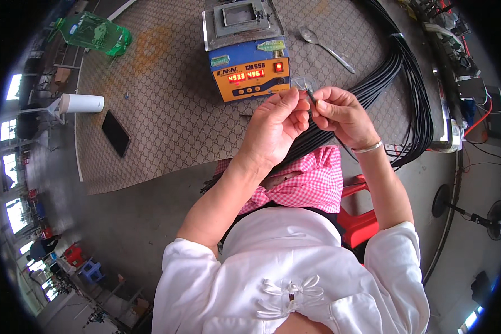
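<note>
Both my hands meet above the near part of the table, in front of a blue and orange solder pot. My right hand is closed on the end of a black cable, thumb and fingers pinching it. Close against it, my left hand pinches thumb to forefinger at the cable's tip; what lies between them is too small to make out. A large bundle of black cables lies at the right and runs behind my hands toward my lap. Behind my fingertips is a small clear plastic piece.
A metal spoon lies right of the pot. On the left are a green bottle on its side, a white cylinder and a black phone on the patterned table cover. A red stool stands beside me.
</note>
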Demonstrator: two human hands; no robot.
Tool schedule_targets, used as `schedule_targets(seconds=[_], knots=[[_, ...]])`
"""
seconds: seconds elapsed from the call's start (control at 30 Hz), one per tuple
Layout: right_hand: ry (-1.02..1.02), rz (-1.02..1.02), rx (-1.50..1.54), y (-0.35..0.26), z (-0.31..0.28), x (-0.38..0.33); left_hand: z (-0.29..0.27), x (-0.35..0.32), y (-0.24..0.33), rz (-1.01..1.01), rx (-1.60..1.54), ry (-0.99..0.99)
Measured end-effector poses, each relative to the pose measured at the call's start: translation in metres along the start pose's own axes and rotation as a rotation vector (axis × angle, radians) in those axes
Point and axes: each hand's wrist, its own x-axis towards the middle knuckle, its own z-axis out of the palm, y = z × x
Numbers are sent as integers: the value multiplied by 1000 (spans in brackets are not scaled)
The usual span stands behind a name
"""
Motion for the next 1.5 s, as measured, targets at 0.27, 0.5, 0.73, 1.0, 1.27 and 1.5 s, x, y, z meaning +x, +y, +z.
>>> schedule_targets(seconds=[0.27,0.5,0.73,1.0,1.27,1.5], knots=[[7,4,-40,2,1,0,3,-3,8,65,143,35],[7,7,-68,4,3,1,3,-5,17,58,229,56],[4,13,-123,1,8,2,0,-4,21,42,228,53],[50,-40,-185,1,15,6,-7,-6,21,49,160,25],[89,-80,-253,3,15,9,-11,-10,24,14,81,73],[93,-91,-243,5,17,11,-14,-11,23,6,62,69]])
